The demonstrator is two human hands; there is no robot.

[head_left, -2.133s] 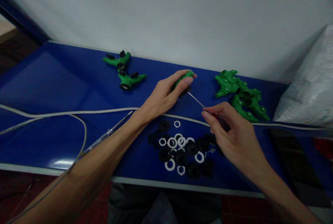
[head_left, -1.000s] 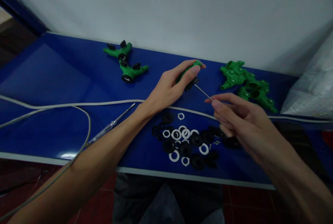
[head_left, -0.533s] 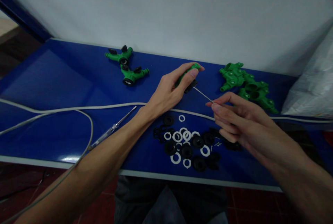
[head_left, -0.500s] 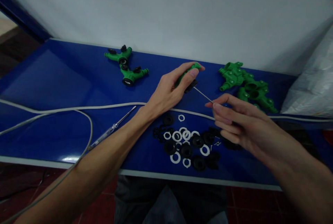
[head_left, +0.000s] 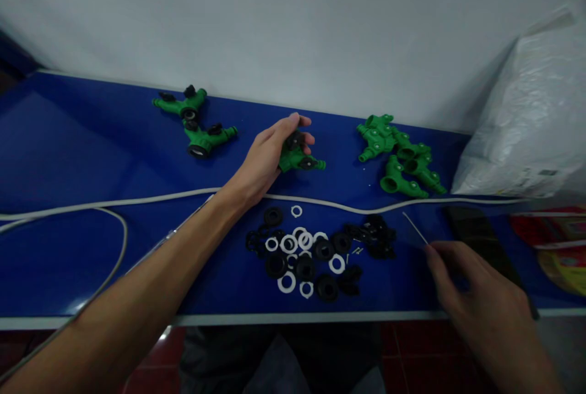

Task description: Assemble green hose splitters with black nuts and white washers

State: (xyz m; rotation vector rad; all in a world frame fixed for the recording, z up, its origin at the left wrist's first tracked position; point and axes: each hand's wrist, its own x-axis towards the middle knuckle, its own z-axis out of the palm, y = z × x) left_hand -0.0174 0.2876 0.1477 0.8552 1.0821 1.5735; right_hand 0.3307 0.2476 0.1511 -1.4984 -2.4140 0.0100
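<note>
My left hand (head_left: 263,159) is closed around a green Y-shaped hose splitter (head_left: 290,160) with black valve knobs, holding it above the middle of the blue table. In my right hand (head_left: 480,299), near the table's right front, is a screwdriver (head_left: 415,228). Its thin metal shaft points up and left, apart from the splitter; its handle is hidden by the hand. Between the hands lie white rings (head_left: 287,282), black round caps (head_left: 327,287), a heap of small black parts (head_left: 379,235) and several small screws (head_left: 357,251).
Two green splitters with black knobs (head_left: 208,139) lie at the back left. Several green splitter bodies (head_left: 378,140) are piled at the back right beside a white plastic bag (head_left: 526,119). A white cable (head_left: 151,200) crosses the table. A clear-handled screwdriver (head_left: 171,234) is partly behind my left forearm.
My right hand has drawn the screwdriver away from the splitter, down and to the right. My left hand has turned the splitter, so its black knobs now show. The view has shifted rightward.
</note>
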